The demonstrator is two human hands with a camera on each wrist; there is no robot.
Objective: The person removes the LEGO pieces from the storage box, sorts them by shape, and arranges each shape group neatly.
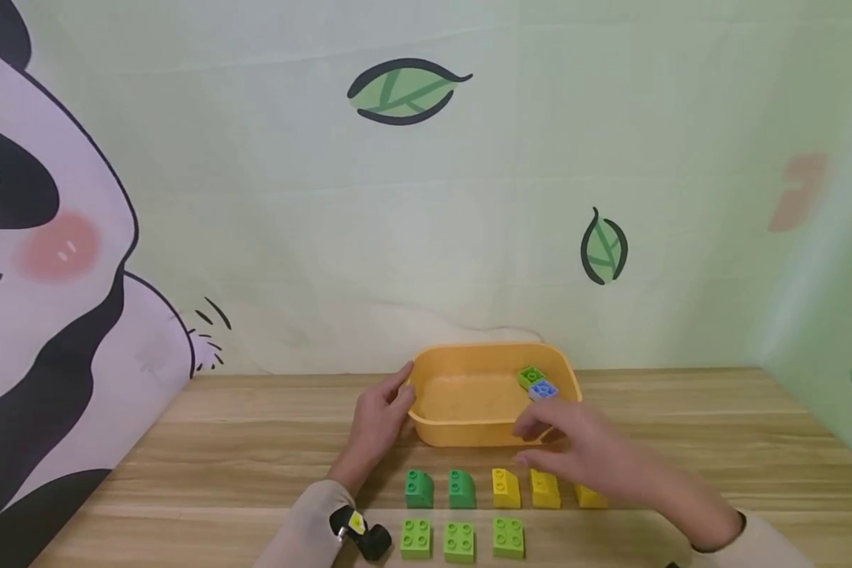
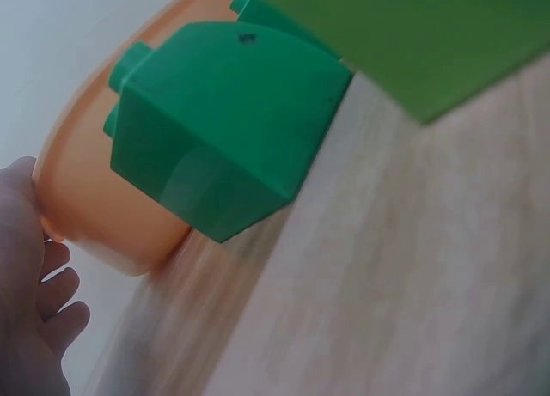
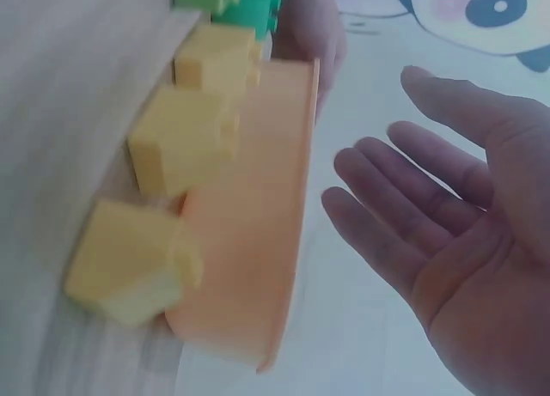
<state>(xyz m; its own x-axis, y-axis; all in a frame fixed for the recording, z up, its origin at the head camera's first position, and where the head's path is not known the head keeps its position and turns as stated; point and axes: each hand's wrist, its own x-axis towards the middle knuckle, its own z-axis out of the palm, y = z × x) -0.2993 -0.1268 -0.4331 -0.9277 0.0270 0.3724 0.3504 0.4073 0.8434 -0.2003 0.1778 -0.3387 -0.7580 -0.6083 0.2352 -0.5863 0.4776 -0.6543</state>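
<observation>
My left hand (image 1: 379, 418) grips the left end of an orange-yellow plastic bin (image 1: 461, 434) by its rim. Inside the bin, toward its right end, lie a green toy brick (image 1: 531, 377) and a blue toy brick (image 1: 543, 390). Above the bin's front right edge is my right hand (image 1: 575, 450), fingers loosely bent and apart from the thumb. The right wrist view shows this hand's palm (image 3: 464, 276) with nothing in it. It partly covers the rightmost yellow brick (image 1: 591, 497) in the head view.
In front of the bin stand two dark green bricks, one (image 1: 419, 489) left of the other (image 1: 461, 489), and more yellow bricks (image 1: 506, 488). Nearer is a row of three lime green bricks (image 1: 458, 542). Behind the wooden table (image 1: 255, 450) hangs a printed wall cloth (image 1: 326, 237).
</observation>
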